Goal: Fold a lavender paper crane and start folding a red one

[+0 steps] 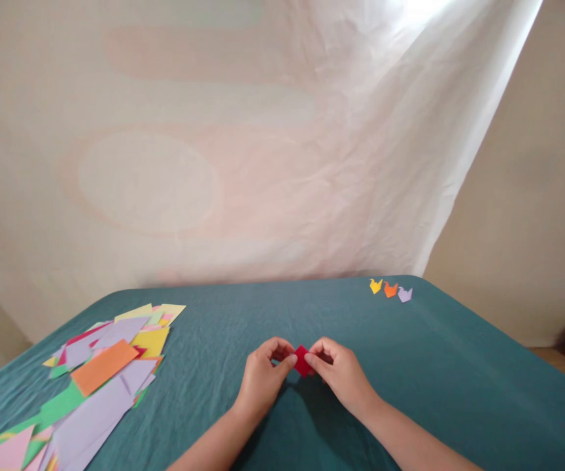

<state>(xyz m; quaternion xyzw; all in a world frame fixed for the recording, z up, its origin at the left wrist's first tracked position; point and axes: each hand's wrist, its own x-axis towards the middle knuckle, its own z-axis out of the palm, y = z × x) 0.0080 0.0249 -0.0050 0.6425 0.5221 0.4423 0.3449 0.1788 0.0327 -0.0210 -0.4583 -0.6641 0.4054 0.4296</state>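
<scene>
Both my hands meet near the front middle of a teal-covered table (459, 366). Between them is a small folded red paper piece (303, 361). My left hand (263, 376) pinches its left side with curled fingers. My right hand (339, 373) pinches its right side in the same way. The paper is held just above the cloth, and part of it is hidden behind my fingertips.
A loose heap of coloured paper sheets (101, 376) covers the table's left side. Three small folded paper figures, yellow (375, 286), orange (390, 289) and lilac (405, 294), stand in a row at the far right edge. A pale cloth backdrop (243, 144) hangs behind.
</scene>
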